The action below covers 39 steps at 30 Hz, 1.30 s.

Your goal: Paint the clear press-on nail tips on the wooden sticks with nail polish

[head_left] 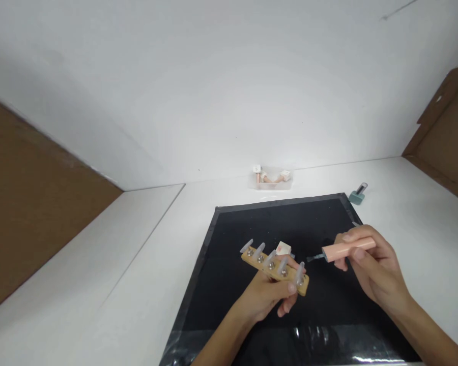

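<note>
My left hand (269, 295) holds a wooden bar (275, 271) with several clear nail tips (270, 258) standing along it on small metal studs. A white square bottle (283, 248) shows just behind the bar, by the left fingers; whether they grip it is hard to tell. My right hand (374, 264) is closed around a pink brush handle (345, 249). Its brush (315, 257), with a dark tip, points left toward the right end of the bar, with a gap between them. Both hands are over the black mat.
The black mat (252, 223) lies on a white table (152, 274). Behind it stands a clear box (275, 186) with several pink-and-white bottles. A small green-based object (356, 197) sits at the back right. Brown panels (41, 198) flank both sides.
</note>
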{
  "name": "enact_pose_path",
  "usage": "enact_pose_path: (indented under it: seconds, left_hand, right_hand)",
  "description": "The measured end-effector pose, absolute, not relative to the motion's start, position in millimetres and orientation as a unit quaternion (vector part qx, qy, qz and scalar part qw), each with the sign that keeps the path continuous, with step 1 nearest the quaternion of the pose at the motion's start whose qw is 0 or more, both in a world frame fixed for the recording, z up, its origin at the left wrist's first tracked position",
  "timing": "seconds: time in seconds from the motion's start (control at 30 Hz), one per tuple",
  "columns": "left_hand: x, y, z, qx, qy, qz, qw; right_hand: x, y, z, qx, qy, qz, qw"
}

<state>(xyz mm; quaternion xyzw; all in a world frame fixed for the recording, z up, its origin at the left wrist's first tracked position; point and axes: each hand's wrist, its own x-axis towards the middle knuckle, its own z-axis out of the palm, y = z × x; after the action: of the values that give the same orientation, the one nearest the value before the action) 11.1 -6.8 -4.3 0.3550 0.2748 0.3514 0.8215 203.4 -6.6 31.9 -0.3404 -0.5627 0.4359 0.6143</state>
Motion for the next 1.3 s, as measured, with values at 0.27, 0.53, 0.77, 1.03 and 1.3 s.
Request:
enact_pose_path:
  seconds: [0.27,0.53,0.77,1.03,1.3]
  left_hand:
    - [11.7,-5.1,-1.5,0.349,0.272,0.327,0.835]
    - [11.6,-4.8,-0.7,0.347,0.271,0.317,0.84]
    - [10.9,-4.7,-7.4,0.348,0.237,0.328,0.846]
    - [9.6,-6.6,-4.9,0.34,0.254,0.318,0.848]
    - [7.9,-7.7,-3.3,0.356,0.251,0.315,0.843]
  right_hand:
    - [197.3,-8.0,37.0,-0.26,-0.635,0.465,0.56]
    - [196.8,-7.3,42.5,-0.258,-0.697,0.404,0.534]
    - [198.9,-5.6,40.8,-0.27,-0.711,0.376,0.529]
    - [202.4,-1.8,33.9,-0.285,-0.71,0.346,0.542]
    - [205.5,-2.6,31.3,-0.314,-0.682,0.359,0.555]
